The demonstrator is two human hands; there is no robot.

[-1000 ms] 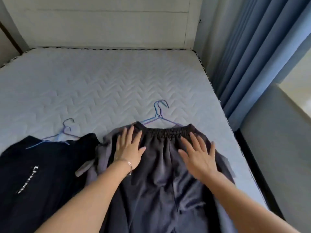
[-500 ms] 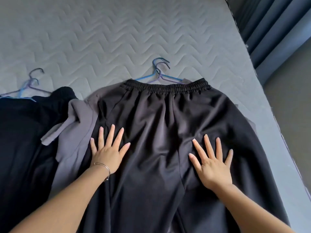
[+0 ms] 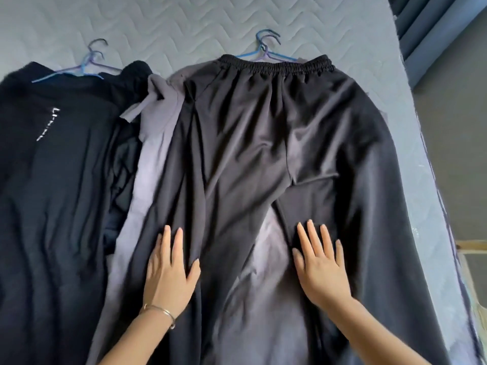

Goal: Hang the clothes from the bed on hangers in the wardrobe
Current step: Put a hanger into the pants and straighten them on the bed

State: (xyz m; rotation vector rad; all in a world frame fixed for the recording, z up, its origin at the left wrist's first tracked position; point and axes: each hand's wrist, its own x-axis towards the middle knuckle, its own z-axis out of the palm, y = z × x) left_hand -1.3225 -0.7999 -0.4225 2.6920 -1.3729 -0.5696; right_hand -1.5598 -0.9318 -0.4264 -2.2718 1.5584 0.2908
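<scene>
Black trousers (image 3: 250, 133) with an elastic waistband lie flat on the bed, waistband at the far end. My left hand (image 3: 168, 272) presses flat on the left leg, fingers straight. My right hand (image 3: 320, 264) lies flat on the right leg. A grey garment (image 3: 155, 143) lies under the trousers and shows at their left side and between the legs. Blue and purple hangers (image 3: 266, 48) stick out beyond the waistband. To the left lies a black top (image 3: 52, 159) with small white lettering, more hangers (image 3: 89, 64) at its collar.
The quilted grey mattress (image 3: 184, 22) stretches away beyond the clothes. Its right edge (image 3: 432, 206) runs down the frame, with floor beside it. Blue curtains (image 3: 432, 25) hang at the top right.
Both hands have slid down the trousers, from near the waistband to the legs, flattening the cloth. The view has tilted down and moved closer to the bed.
</scene>
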